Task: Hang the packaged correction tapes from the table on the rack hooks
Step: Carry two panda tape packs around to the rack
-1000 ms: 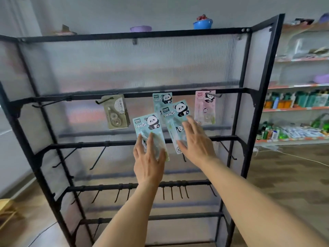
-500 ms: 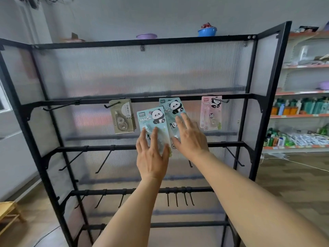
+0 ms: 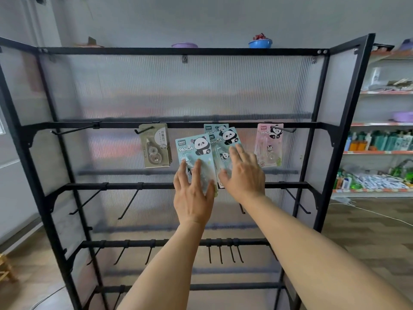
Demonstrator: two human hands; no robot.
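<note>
Hanging step in hand — left hand [image 3: 192, 198] pinches a blue panda pack [image 3: 194, 157] held up before the rack [image 3: 348, 121], right hand [image 3: 243, 173] pinches a second blue pack [image 3: 225, 144] just below the top-row hook; next, probably, thread each hang-hole onto a hook.

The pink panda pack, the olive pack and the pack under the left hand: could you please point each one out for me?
pink panda pack [image 3: 270, 142], head view, middle of its card.
olive pack [image 3: 155, 144], head view, middle of its card.
blue panda pack [image 3: 194, 148], head view, printed upper part above the left hand [image 3: 192, 193].
</note>
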